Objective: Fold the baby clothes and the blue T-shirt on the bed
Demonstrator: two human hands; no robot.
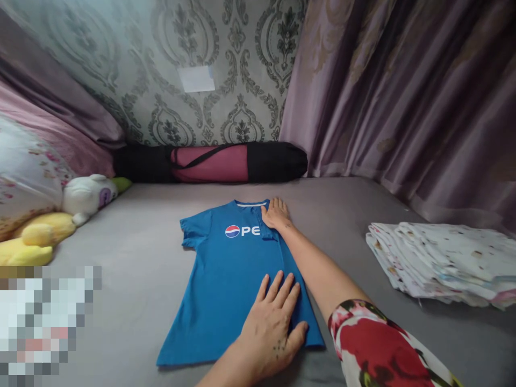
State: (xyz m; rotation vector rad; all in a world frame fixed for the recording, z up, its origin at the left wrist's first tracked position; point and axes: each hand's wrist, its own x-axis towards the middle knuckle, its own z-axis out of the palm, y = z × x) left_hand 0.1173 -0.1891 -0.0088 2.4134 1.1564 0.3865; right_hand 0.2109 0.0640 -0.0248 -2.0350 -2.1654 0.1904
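A blue T-shirt [226, 290] lies flat on the bed, its collar pointing away from me. Its right sleeve is folded inward over the chest, covering part of the white lettering, so only a round logo and "PE" show. My left hand [274, 325] rests with fingers spread on the lower right part of the shirt. Farther up, my right hand [276, 213] lies flat at the shoulder beside the collar, over the folded edge. Neither hand grasps anything; both press down on the cloth.
A grey sheet [133, 242] covers the bed. Folded white printed cloths [443, 260] are stacked at the right. Soft toys [86, 196] and a floral pillow [28, 172] sit at the left. A black and maroon roll bag [213, 163] lies along the wall. Purple curtains [395, 97] hang at the right.
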